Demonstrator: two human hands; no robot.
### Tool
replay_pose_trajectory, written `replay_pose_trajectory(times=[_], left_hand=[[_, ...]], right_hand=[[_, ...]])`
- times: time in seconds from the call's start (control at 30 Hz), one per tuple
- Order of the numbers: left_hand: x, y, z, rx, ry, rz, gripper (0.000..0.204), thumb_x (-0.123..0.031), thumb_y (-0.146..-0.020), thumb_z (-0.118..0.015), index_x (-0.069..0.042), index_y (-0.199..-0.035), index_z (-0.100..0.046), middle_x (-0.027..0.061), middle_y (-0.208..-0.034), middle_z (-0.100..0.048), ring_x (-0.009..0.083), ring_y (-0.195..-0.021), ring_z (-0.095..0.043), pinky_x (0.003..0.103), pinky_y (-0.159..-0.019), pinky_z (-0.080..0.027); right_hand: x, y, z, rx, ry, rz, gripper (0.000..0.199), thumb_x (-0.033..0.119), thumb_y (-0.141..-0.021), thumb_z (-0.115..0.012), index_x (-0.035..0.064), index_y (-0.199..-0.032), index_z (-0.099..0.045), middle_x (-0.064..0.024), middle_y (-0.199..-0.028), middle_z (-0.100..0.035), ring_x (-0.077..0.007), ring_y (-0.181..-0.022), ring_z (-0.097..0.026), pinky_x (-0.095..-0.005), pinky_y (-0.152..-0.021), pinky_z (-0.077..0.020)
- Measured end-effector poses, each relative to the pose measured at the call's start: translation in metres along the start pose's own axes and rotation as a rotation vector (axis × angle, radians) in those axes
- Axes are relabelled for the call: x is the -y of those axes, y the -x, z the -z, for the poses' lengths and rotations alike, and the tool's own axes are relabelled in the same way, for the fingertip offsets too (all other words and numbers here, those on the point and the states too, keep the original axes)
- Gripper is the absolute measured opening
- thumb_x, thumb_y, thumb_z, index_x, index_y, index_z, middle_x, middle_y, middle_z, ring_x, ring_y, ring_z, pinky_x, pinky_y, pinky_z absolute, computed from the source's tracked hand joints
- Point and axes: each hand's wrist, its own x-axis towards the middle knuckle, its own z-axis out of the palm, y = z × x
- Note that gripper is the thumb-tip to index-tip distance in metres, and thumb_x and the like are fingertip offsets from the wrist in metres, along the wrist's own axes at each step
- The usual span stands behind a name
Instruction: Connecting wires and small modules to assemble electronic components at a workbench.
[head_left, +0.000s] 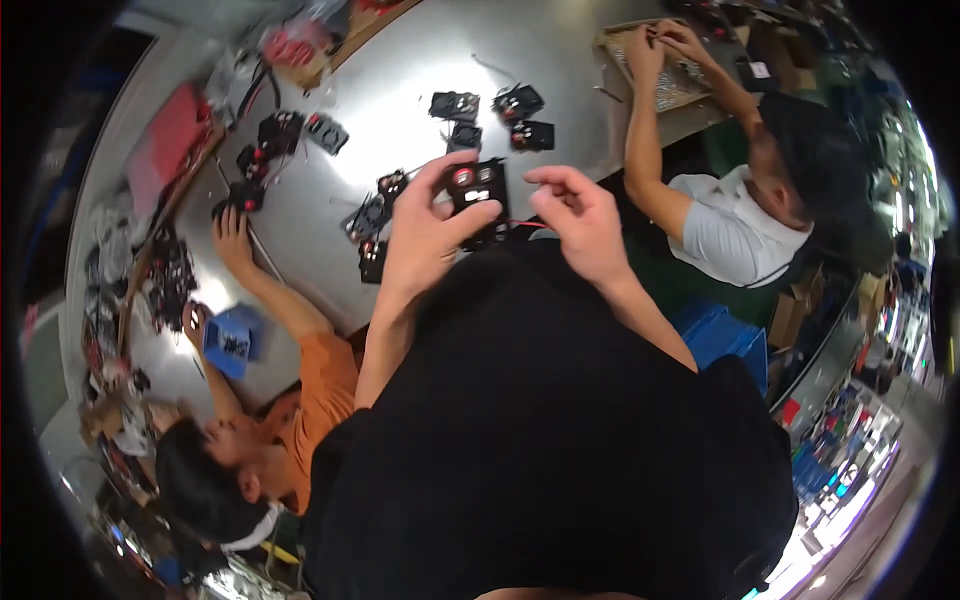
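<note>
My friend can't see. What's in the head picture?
Left hand holding a black device, right hand open beside it, at a metal table. More devices lie there; a co-worker in orange is left, another in white right.

Beyond my gripping left hand [415, 240], white glare washes the metal table [400, 80]; below it, my black shirt [550, 420] swallows detail. Far right of my grip, bright strips [838, 530] flare violet, blurred, while fisheye distortion bends straight edges near a black rim

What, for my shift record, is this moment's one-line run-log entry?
left hand: holds black device | right hand: near red wire, contact unclear | metal tabletop: more black devices
</note>
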Motion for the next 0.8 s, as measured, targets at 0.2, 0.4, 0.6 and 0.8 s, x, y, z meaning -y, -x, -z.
replay_pose_trajectory(times=[0.2,0.4,0.6,0.8], left_hand=[[0.003,-0.001,-0.020,-0.002,0.093,0.033,0.058,0.004,-0.078,-0.072,0.008,-0.129,-0.044,0.0150,-0.120,-0.054,0.0172,-0.096,-0.064,0.028,-0.083,-0.056],[0.009,-0.014,-0.033,-0.112,0.039,-0.010,0.057,0.003,-0.077,-0.073,0.010,-0.127,-0.046,0.0163,-0.119,-0.055,0.0172,-0.098,-0.065,0.026,-0.080,-0.056],[0.008,-0.035,-0.042,-0.262,-0.036,-0.015,0.044,-0.002,-0.083,-0.071,0.008,-0.121,-0.053,0.0118,-0.114,-0.060,0.0139,-0.092,-0.063,0.026,-0.079,-0.053],[0.043,-0.049,-0.018,-0.354,0.271,0.139,0.031,-0.017,-0.096,-0.055,0.000,-0.122,-0.057,0.0027,-0.108,-0.065,0.0095,-0.089,-0.061,0.026,-0.079,-0.048]], right_hand=[[0.017,-0.008,0.011,0.067,-0.076,-0.078,0.023,0.010,-0.094,-0.058,-0.0018,-0.113,-0.061,-0.0030,-0.089,-0.063,-0.0072,-0.078,-0.058,-0.0218,-0.075,-0.0489],[0.019,-0.021,0.028,0.104,-0.114,-0.012,0.025,0.014,-0.095,-0.058,-0.0002,-0.115,-0.061,-0.0017,-0.086,-0.062,-0.0041,-0.074,-0.054,-0.0182,-0.066,-0.0445],[0.013,-0.050,0.056,0.268,0.055,-0.103,0.026,0.018,-0.094,-0.060,0.0010,-0.114,-0.062,0.0009,-0.087,-0.062,-0.0029,-0.074,-0.054,-0.0193,-0.060,-0.0441],[-0.025,-0.092,0.078,0.183,-0.085,-0.132,0.024,0.019,-0.095,-0.058,0.0008,-0.109,-0.064,-0.0005,-0.090,-0.063,-0.0064,-0.082,-0.056,-0.0239,-0.073,-0.0476]])
